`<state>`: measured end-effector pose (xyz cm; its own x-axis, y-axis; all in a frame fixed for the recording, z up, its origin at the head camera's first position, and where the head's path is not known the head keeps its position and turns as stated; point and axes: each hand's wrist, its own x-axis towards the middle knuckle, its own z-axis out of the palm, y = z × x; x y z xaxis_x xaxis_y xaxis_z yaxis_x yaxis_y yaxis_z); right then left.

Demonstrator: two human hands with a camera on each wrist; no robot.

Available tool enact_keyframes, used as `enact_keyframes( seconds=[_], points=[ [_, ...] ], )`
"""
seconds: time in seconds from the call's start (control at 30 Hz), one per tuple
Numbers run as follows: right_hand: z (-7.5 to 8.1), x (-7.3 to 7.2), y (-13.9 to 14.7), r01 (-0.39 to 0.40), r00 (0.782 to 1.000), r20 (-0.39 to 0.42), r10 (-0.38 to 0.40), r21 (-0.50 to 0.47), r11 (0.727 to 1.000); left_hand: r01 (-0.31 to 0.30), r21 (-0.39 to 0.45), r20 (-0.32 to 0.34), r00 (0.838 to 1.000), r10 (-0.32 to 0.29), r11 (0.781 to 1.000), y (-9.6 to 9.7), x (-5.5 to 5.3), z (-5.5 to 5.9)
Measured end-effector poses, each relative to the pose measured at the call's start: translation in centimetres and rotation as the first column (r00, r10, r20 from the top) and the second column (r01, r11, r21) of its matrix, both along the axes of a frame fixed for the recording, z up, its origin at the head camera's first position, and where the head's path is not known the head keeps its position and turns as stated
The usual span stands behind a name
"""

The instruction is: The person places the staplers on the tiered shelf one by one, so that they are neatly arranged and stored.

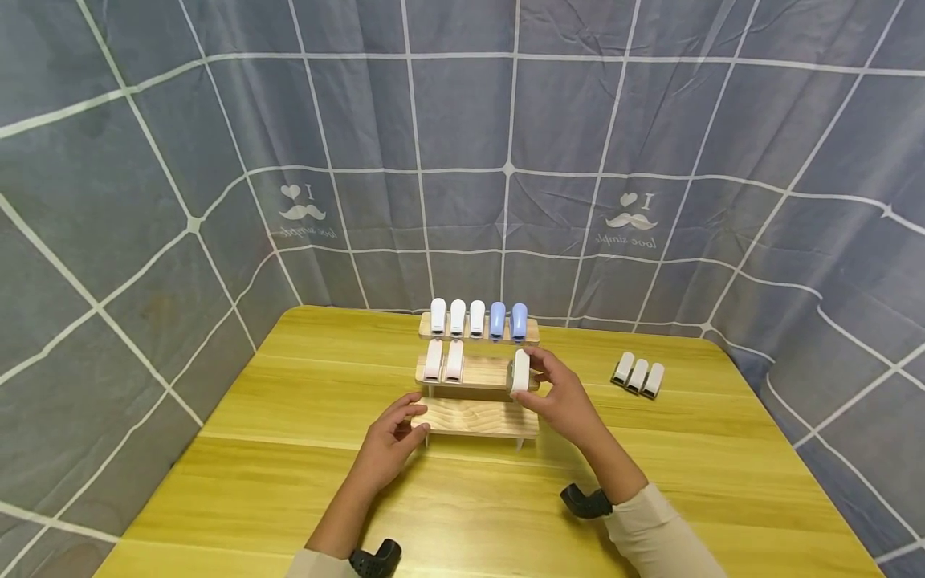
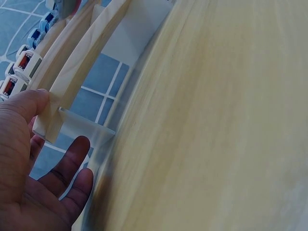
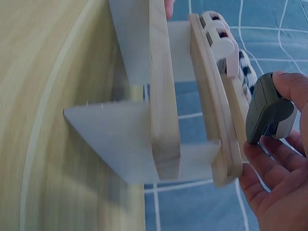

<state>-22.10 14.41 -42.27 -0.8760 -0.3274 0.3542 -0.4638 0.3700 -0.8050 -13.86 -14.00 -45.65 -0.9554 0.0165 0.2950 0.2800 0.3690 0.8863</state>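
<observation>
A three-tier wooden display rack [image 1: 477, 417] stands on the table. My left hand [image 1: 390, 441] pinches the left end of its lowest board, thumb and index finger on it, the other fingers loose. My right hand [image 1: 567, 401] grips a small white stapler-like tool [image 1: 521, 371] by its ends, at the right end of the middle board. The right wrist view shows its dark grey base [image 3: 262, 108]. Two pale tools [image 1: 444, 360] stand at the left of the middle board. On the top board are three white tools [image 1: 458, 318] and two blue ones [image 1: 508, 321].
Three more white tools with dark bases [image 1: 638, 375] lie in a row on the wooden table [image 1: 289, 401], right of the rack. A grey curtain with white lines [image 1: 462, 201] hangs behind and at both sides. Translucent supports [image 3: 110, 130] carry the boards.
</observation>
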Motion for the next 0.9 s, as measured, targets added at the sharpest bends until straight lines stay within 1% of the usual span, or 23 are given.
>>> enact_keyframes(
  seconds=[0.07,0.13,0.17,0.37,0.47,0.57,0.7,0.9],
  points=[
    [0.0,0.0,-0.5,-0.004,1.000,-0.005,0.004,-0.008,1.000,0.003,0.004,0.011,1.000,-0.003,1.000,0.0,0.0,0.1],
    [0.0,0.1,-0.9,-0.012,1.000,-0.012,0.011,-0.008,1.000,0.006,0.008,0.029,1.000,-0.007,1.000,0.0,-0.2,0.0],
    [0.0,0.0,-1.1,-0.015,1.000,-0.013,0.015,-0.009,1.000,0.006,0.009,0.038,0.999,-0.006,1.000,-0.1,-0.3,-0.3],
    [-0.1,-0.2,-2.3,-0.019,1.000,-0.015,0.019,0.001,1.000,-0.003,0.014,0.042,0.999,0.002,1.000,-0.7,-1.8,-3.3],
    [-0.2,-0.4,-2.8,-0.029,1.000,-0.011,0.029,0.003,1.000,0.014,0.023,0.038,0.999,-0.015,1.000,-1.0,-2.1,-3.9],
    [0.0,-0.5,-3.4,-0.034,0.999,-0.014,0.034,0.003,0.999,0.030,0.031,0.023,0.999,-0.030,0.999,-1.1,-2.3,-4.2],
    [0.2,-0.5,-4.2,-0.023,0.999,-0.029,0.023,0.017,1.000,0.032,0.025,0.005,0.999,-0.032,0.999,-1.2,-2.4,-4.2],
    [0.1,-0.8,-5.2,-0.002,0.999,-0.034,0.003,0.034,0.999,0.029,0.029,0.005,1.000,-0.029,0.999,-1.2,-2.4,-4.2]
  ],
)
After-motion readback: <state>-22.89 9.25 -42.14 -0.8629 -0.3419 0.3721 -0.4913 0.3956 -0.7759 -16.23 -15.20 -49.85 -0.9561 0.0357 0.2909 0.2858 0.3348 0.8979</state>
